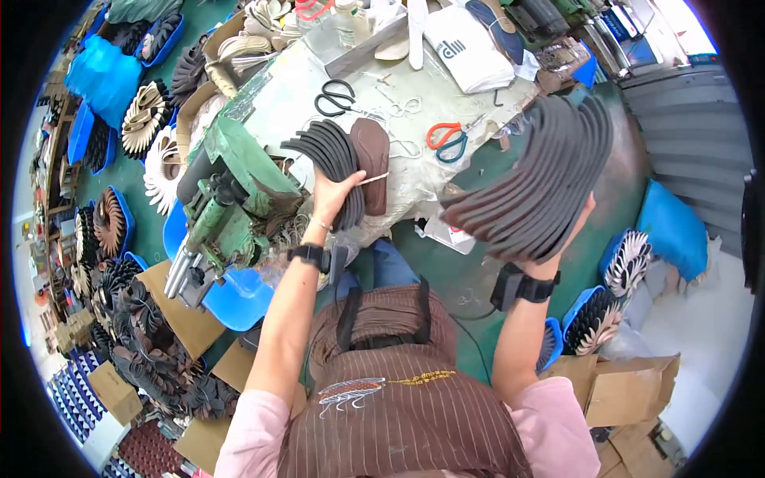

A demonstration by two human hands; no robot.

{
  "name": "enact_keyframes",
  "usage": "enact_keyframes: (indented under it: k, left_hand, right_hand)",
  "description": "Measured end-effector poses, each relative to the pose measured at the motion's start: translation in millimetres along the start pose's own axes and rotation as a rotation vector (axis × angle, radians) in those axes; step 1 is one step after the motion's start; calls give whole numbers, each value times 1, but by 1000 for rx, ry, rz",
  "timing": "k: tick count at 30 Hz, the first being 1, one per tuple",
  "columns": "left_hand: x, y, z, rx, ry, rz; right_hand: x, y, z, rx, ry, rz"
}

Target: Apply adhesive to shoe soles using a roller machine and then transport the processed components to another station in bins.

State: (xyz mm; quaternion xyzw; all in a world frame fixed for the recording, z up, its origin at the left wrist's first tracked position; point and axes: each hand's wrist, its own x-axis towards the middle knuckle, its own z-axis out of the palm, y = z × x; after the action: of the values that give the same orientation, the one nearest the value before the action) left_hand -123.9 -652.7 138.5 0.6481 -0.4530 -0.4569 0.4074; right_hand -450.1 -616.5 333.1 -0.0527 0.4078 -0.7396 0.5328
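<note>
Evidently we are midway through handling dark soles, with both hands full. One batch, the small stack (328, 143), is gathered over the table (279, 107); another, the large fan (538, 179), is held up beyond the table's right side, its layers spread. Neither shows a tie that we can make out. As we judge it, squaring up these layers remains undone; how many soles are left we cannot tell.

Our left hand (333, 195) grips the stack near its lower end, thumb across the layers, the other fingers mostly hidden. Just right of it lies a brown sole (371, 147), crossed by a pale strip (374, 178) that reaches our thumb. Our right hand (580, 227) clasps the fan's lower right edge; its thumb shows, while its remaining fingers are behind the layers.
</note>
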Motion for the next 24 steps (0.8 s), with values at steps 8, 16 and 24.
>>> enact_keyframes:
  k: [8,16,24]
  left_hand:
    - [-57,86,-3,-245,-317,31]
    - [-169,143,-87,-647,-299,-112]
    - [-255,109,-191,-667,138,-18]
  right_hand:
    - [-39,45,12,-230,-187,379]
    - [-106,100,104,-507,-877,558]
    - [-220,155,137,-994,-1450,127]
